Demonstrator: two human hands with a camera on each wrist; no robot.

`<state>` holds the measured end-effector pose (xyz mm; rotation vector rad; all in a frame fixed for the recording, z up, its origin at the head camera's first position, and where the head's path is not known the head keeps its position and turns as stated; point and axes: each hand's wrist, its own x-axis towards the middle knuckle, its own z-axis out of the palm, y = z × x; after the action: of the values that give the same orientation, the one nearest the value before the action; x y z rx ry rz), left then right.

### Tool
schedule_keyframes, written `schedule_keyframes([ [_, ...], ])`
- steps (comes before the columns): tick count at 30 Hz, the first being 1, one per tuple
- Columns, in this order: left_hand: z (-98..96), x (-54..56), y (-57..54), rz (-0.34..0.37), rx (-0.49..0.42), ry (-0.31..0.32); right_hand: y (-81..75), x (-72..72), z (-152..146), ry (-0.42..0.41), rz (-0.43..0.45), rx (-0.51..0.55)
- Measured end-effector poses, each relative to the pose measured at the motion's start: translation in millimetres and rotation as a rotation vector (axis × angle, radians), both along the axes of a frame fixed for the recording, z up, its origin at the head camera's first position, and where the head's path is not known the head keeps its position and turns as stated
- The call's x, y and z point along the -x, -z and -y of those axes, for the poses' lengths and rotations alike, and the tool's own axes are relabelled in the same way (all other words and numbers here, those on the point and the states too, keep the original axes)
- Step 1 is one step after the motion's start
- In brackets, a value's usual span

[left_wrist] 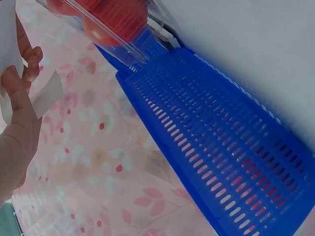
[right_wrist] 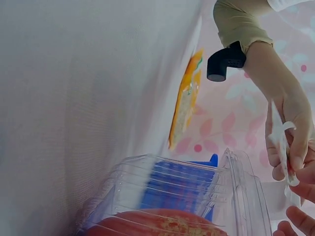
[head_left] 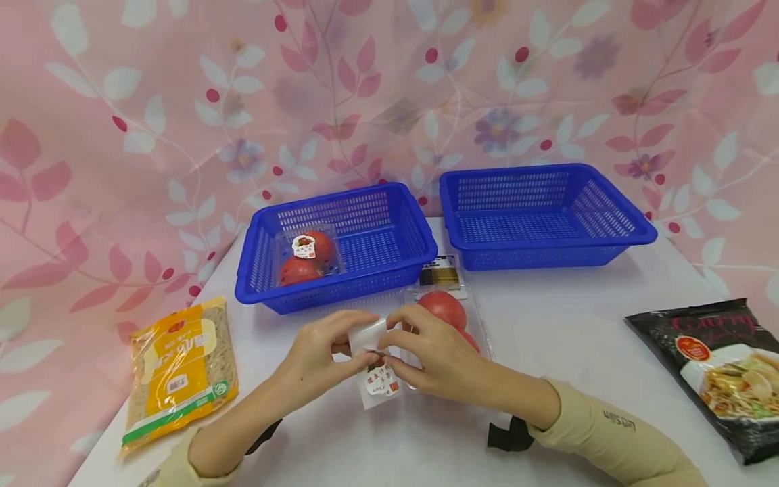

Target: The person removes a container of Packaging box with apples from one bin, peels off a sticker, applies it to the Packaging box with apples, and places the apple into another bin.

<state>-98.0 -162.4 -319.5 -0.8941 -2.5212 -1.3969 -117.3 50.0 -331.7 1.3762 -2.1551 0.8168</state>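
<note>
My left hand pinches a white strip of sticker labels between thumb and fingers. From the other side, my right hand pinches the same strip near its middle. A printed sticker with red fruit and the word APPLE faces up on its lower part. Just beyond my right hand lies a clear plastic box with red apples, partly hidden by that hand. In the left wrist view a loose end of the strip curls out past the fingers.
Behind stand two blue baskets; the left basket holds a labelled box of red apples, beside the right basket. A dark-topped package lies between them. A yellow grain bag lies left, a black noodle bag right.
</note>
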Motion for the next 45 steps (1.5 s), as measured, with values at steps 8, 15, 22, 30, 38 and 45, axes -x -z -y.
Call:
schedule_keyframes([
  [8, -1.5, -2.7, 2.4, 0.027, -0.019, 0.025, 1.7, -0.6, -1.2, 0.009, 0.019, -0.013],
  [15, -3.3, -4.3, 4.5, -0.040, -0.050, 0.057, 0.8, -1.1, -2.4, 0.026, 0.014, -0.007],
  [22, -3.3, -3.9, 3.7, -0.089, -0.030, 0.074, 0.1, -1.2, -4.5, 0.037, 0.025, -0.016],
  [30, -2.6, -2.7, 4.1, -0.118, -0.046, 0.109, 1.1, 0.6, -7.5, 0.039, 0.019, 0.010],
  [38, 2.6, -0.2, 4.2, -0.047, -0.040, 0.104, -1.2, 1.6, -11.3, 0.032, 0.043, 0.032],
  [45, 9.4, 2.9, 5.9, 0.001, 0.002, 0.026, -2.9, 0.4, -12.6, 0.019, 0.046, 0.003],
])
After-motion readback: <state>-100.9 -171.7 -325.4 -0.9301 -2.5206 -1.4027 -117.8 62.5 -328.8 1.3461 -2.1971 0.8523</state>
